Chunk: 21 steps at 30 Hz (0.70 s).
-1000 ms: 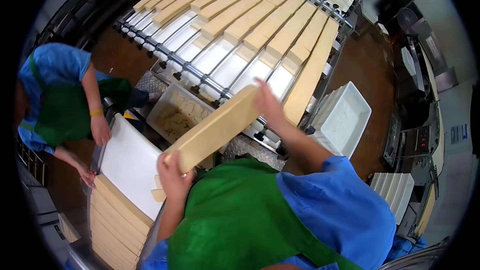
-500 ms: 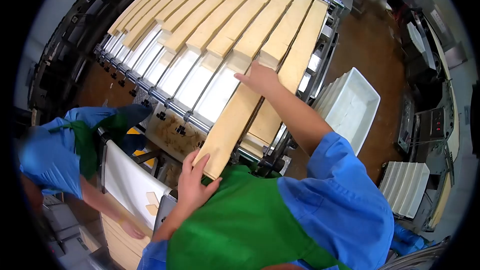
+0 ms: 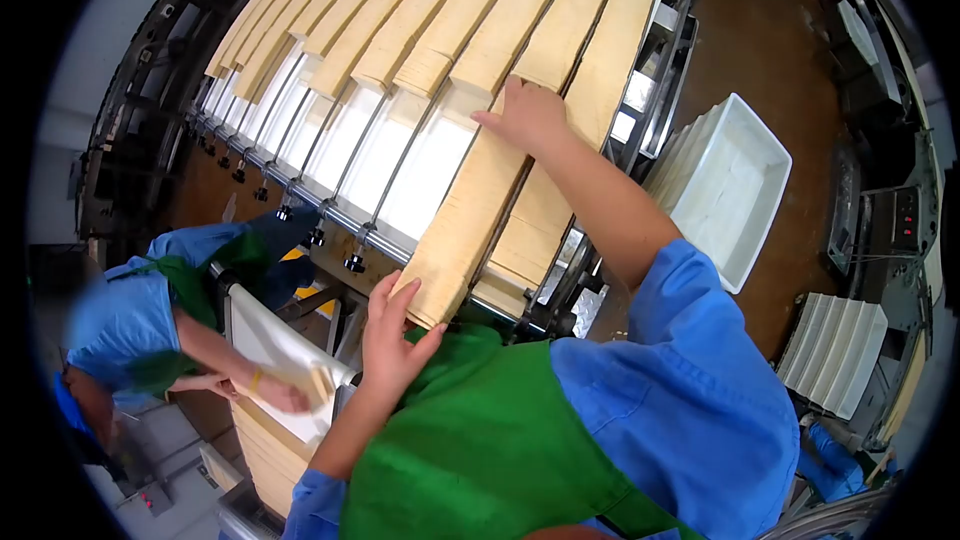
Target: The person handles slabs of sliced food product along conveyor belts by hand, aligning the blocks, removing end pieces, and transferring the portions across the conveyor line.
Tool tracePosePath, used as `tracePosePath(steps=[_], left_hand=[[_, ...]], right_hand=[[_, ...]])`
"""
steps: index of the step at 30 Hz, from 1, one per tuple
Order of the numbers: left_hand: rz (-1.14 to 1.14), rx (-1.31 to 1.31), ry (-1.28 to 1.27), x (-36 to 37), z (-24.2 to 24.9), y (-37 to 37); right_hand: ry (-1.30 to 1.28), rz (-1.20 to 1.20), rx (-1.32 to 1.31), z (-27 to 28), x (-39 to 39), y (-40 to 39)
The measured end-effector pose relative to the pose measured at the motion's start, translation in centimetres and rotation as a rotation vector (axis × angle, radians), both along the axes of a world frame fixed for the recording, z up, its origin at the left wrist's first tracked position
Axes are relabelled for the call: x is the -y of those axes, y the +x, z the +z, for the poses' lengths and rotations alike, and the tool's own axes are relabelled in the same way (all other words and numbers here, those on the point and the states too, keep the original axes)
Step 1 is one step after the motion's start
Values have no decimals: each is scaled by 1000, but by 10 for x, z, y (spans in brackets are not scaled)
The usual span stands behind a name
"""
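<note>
We have one long pale block (image 3: 465,220) in the second lane from the right edge of the conveyor (image 3: 425,175), near end lying over the front bar (image 3: 380,242). Our left hand (image 3: 397,342) is at that near end: fingers half open and spread, tips on the block's left edge, thumb by the end face; touching, not wrapped round it. Our right hand (image 3: 530,118) is palm down on the far end, thumb out to the left; fingertips partly hidden, so we can't tell how far they close or if they grip. It also hides whether the block touches the next one up the lane. Right-edge lane: another row of block (image 3: 610,55) runs just beside ours. Lanes to the left: more block rows, ends set back from the front edge, white bed showing. Black knobs (image 3: 355,262) hang along the front bar. White tub (image 3: 730,195) sits beyond the right edge. On our left, a co-worker's blurred hand (image 3: 285,397) is over the white belt (image 3: 265,325), beside stacked slabs (image 3: 270,455).
</note>
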<state>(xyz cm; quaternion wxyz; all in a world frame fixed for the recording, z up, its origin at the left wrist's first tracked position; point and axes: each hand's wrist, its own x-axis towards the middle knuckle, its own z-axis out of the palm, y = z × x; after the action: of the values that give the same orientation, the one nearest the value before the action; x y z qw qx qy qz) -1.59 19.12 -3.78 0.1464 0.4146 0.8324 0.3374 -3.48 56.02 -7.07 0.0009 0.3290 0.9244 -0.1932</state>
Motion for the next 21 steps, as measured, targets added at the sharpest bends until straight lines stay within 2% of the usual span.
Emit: tracePosePath(steps=[2, 4, 5, 7, 8, 10, 11, 13, 14, 15, 16, 17, 18, 19, 21], left_hand=[[1, 0, -41, -1, 4, 1], [0, -11, -74, -9, 6, -3], [-16, 9, -46, -15, 2, -4], [-17, 27, -15, -24, -4, -8], [-63, 13, -26, -29, -6, -12], [-140, -27, -84, -28, -1, -19], [-131, -28, -75, -20, -4, -20], [-107, 341, 164, 2, -22, -22], [-103, 425, 243, 13, -35, -24], [-81, 517, 417, 20, -40, -23], [42, 626, 427, 31, -44, -24], [171, 737, 436, 44, -47, -25], [280, 813, 499, 49, -30, -22], [327, 809, 589, 65, -35, -28], [531, 896, 720, 98, -39, -36]], right_hand=[[-65, 26, 55, 7, 4, 1], [209, 108, 24, 12, 13, 1], [209, 114, 18, 15, 24, 4], [265, 230, -493, 21, 60, 22], [267, 243, -497, 18, 78, 28], [38, 517, -755, 12, 112, 44], [43, 528, -753, 14, 128, 55], [-121, 643, -763, 25, 161, 76], [-125, 659, -755, 25, 172, 82], [-31, 651, -607, 24, 182, 87], [63, 646, -462, 22, 190, 90], [56, 674, -455, 21, 195, 91], [112, 620, -409, 19, 198, 91], [171, 568, -366, 19, 201, 89], [243, 639, -376, 22, 209, 89]])
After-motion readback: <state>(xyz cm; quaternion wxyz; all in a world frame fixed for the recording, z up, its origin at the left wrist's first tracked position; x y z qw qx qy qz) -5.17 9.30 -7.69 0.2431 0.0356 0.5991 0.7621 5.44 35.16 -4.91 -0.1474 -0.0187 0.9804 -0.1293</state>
